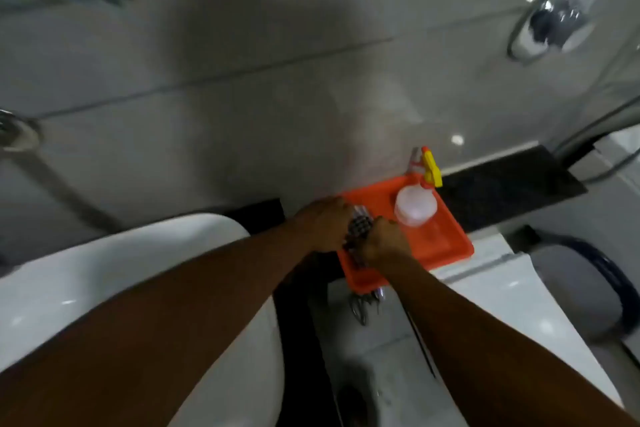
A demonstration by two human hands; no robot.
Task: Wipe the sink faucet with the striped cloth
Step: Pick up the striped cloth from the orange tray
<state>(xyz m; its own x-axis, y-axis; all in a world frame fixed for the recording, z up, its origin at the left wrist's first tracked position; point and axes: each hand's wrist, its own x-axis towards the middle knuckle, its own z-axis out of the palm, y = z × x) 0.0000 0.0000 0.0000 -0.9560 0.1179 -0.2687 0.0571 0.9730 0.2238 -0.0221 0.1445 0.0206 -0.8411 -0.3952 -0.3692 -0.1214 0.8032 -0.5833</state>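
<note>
The striped cloth (pixel 358 230) lies bunched on the left part of an orange tray (pixel 446 246), its dark-and-light pattern showing between the two hands. The left hand (pixel 323 222) presses on the cloth from the left, its grip curled down over the fabric; the right hand (pixel 382 241) has its grip clamped on the cloth from the right, fingers folded in. The frame is blurred, so how much of the fabric each hand pinches cannot be told. On the tray's far side stands a clear spray bottle (pixel 415 206) with a yellow trigger head (pixel 431 168), just beside the right hand. The tray rests on a dark surface (pixel 512 184) against the tiled wall. A white basin (pixel 104 263) sits to the left, under the left forearm. High on the wall at right is a round chrome fitting (pixel 554 15).
</note>
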